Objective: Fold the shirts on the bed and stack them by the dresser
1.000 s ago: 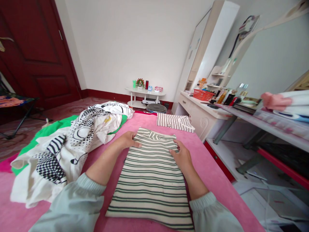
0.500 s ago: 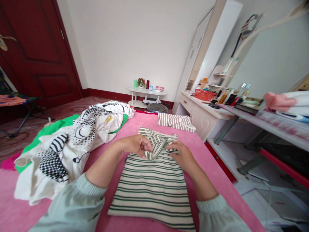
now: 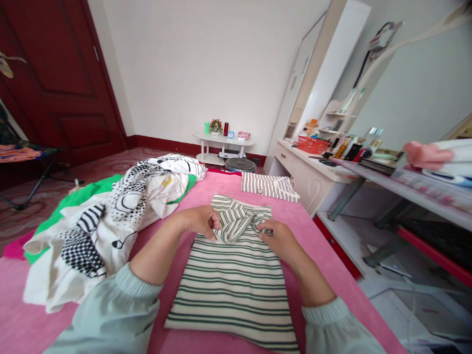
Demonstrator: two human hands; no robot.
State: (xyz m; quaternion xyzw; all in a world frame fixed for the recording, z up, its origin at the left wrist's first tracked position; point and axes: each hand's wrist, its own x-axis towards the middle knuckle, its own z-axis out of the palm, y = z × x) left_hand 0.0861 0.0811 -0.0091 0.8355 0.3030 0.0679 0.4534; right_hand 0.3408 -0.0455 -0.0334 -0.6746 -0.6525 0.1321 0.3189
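Landmark: pink bedspread (image 3: 328,280).

- Shirt (image 3: 236,290), cream with dark green stripes: laid flat on the near part of the bedspread, its far end gathered at the collar (image 3: 236,230).
- Left hand (image 3: 202,221): above the bedspread, fingers bent at the collar's left end; whether they grip cannot be told.
- Right hand (image 3: 279,240): above the bedspread, apart from the left, fingertips on the collar's right end; grip likewise unclear.
- Garment (image 3: 267,187), white with dark stripes: folded, at the bedspread's far right corner.
- Cloth, white with black print (image 3: 123,201): crumpled over green cloth (image 3: 79,199), along the bedspread's left side.
- Side table (image 3: 201,135), white, two-tier: beyond the bedspread's far edge, bearing a green cup (image 3: 207,128).
- Dressing table (image 3: 295,163), white: right of the bedspread, with a red basket (image 3: 312,145).
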